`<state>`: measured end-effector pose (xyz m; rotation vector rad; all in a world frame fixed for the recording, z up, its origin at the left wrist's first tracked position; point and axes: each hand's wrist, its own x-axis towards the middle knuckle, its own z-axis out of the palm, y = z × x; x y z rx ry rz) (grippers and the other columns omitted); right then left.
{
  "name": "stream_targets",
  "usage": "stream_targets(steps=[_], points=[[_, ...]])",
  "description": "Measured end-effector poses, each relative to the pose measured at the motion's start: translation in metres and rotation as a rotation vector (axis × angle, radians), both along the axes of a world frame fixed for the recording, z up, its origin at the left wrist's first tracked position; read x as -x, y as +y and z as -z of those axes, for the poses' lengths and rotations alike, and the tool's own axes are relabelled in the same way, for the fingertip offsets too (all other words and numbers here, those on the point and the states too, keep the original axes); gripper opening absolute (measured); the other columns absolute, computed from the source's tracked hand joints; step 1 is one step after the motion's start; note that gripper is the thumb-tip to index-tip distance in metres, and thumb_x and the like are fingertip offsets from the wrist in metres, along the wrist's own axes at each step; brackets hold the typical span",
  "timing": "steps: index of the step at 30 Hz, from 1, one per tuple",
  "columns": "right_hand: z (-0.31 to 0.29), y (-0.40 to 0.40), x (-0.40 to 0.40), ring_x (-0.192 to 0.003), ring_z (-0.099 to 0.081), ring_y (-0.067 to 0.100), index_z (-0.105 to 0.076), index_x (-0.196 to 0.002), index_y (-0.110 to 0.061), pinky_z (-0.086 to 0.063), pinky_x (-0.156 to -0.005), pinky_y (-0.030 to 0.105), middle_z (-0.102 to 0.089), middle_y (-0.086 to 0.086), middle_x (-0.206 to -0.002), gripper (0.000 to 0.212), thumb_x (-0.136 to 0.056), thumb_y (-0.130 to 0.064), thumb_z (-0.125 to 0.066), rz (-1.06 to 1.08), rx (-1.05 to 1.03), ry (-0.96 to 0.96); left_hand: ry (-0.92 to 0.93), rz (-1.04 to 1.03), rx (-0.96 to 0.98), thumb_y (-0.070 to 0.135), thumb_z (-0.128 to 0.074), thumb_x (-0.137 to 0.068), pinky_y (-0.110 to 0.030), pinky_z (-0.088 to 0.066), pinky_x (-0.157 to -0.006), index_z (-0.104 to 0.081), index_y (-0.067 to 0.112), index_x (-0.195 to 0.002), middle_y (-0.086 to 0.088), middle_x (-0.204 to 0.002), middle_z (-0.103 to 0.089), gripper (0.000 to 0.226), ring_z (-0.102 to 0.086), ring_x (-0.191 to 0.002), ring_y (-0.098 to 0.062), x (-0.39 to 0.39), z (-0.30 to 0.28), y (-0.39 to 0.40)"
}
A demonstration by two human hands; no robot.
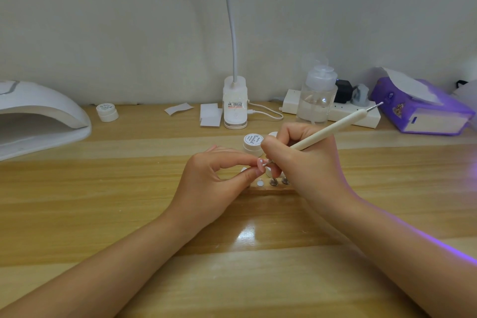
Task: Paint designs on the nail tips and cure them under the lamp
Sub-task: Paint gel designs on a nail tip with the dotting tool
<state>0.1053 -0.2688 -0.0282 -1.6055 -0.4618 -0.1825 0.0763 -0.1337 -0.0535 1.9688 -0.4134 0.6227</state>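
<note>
One dotting pen point(333, 128), handle slanting up-right.

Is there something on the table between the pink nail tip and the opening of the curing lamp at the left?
Nothing visible does. The left hand pinches the nail tip; the table toward the curing lamp looks bare. The small jar sits behind that path.

Desk lamp point(235, 100): centre, against the wall, gooseneck rising.
Pump bottle point(317, 97): right of it, clear.
Power strip point(361, 116): behind the bottle.
Tissue pack point(423, 108): purple, far right.
</note>
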Motion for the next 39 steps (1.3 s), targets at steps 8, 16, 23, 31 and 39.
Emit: stream_targets(steps=[8,16,23,31,39], points=[[0.0006,0.0001,-0.0007,-0.036,-0.043,0.004,-0.047,-0.042,-0.007,-0.034,-0.038,0.013,-0.049,-0.002,-0.036,0.033,-0.072,0.001,-0.057,-0.009,-0.008,-0.011,0.002,0.001,0.009,0.024,-0.069,-0.072,-0.053,-0.048,-0.08,-0.073,0.019,-0.087,0.01,-0.08,-0.071,0.016,-0.063,-0.076,-0.003,0.0,0.0008,0.0001],[-0.0016,0.0003,0.0018,-0.036,-0.044,0.002,-0.046,-0.044,-0.008,-0.034,-0.037,0.013,-0.05,-0.004,-0.036,0.03,-0.071,-0.001,-0.056,-0.018,-0.002,0.004,-0.005,0.008,0.001,0.021,-0.068,-0.072,-0.049,-0.049,-0.078,-0.073,0.018,-0.087,0.011,-0.079,-0.07,0.017,-0.062,-0.074,0.0,-0.0005,0.0008,-0.0004],[-0.0016,0.0003,0.0018,-0.037,-0.044,0.003,-0.045,-0.044,-0.009,-0.033,-0.036,0.015,-0.049,-0.004,-0.036,0.03,-0.071,-0.004,-0.057,-0.008,-0.001,0.022,-0.009,0.005,-0.001,0.023,-0.068,-0.071,-0.05,-0.048,-0.082,-0.072,0.02,-0.088,0.015,-0.077,-0.068,0.018,-0.062,-0.076,0.0,-0.0004,0.001,-0.0004],[-0.0011,0.0006,0.0012,-0.037,-0.046,0.002,-0.046,-0.044,-0.008,-0.034,-0.036,0.015,-0.05,-0.004,-0.036,0.029,-0.071,-0.003,-0.057,-0.004,0.008,0.011,-0.02,0.011,-0.008,0.022,-0.068,-0.072,-0.047,-0.05,-0.079,-0.072,0.02,-0.088,0.013,-0.079,-0.069,0.017,-0.062,-0.075,0.003,-0.0016,0.0015,0.0006],[0.0004,0.0002,0.0,-0.037,-0.044,0.005,-0.046,-0.042,-0.01,-0.034,-0.037,0.014,-0.048,-0.005,-0.035,0.032,-0.071,-0.002,-0.058,-0.001,0.005,-0.001,-0.028,0.019,-0.009,0.022,-0.068,-0.072,-0.046,-0.05,-0.078,-0.071,0.021,-0.089,0.015,-0.079,-0.068,0.018,-0.061,-0.076,0.003,-0.0013,0.0026,0.001]])
